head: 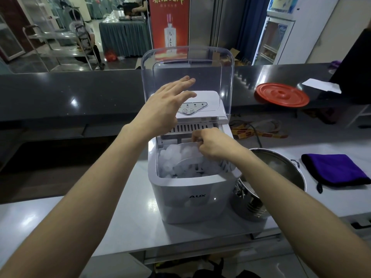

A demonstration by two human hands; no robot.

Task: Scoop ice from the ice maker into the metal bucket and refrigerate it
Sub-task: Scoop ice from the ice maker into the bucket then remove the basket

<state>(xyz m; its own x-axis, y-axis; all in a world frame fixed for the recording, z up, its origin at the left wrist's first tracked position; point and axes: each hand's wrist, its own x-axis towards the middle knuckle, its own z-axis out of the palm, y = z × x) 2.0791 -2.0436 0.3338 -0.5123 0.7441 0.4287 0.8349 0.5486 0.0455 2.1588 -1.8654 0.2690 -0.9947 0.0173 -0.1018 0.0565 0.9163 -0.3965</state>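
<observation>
Your left hand [160, 105] hovers flat, fingers straight, above the ice maker [192, 197] by its raised clear lid [186, 63]. Your right hand [212, 145] pinches the clear scoop [188, 149], right on the ice [170, 157]. The metal bucket [281, 169] stands just right of the machine.

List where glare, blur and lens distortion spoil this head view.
Head view: light glare spots on the white counter and dark counter; the red banner shows hazily through the clear lid; fingertips of the left hand look slightly motion-blurred; wide-angle distortion bows the counter edges and stretches both forearms toward the corners.
</observation>
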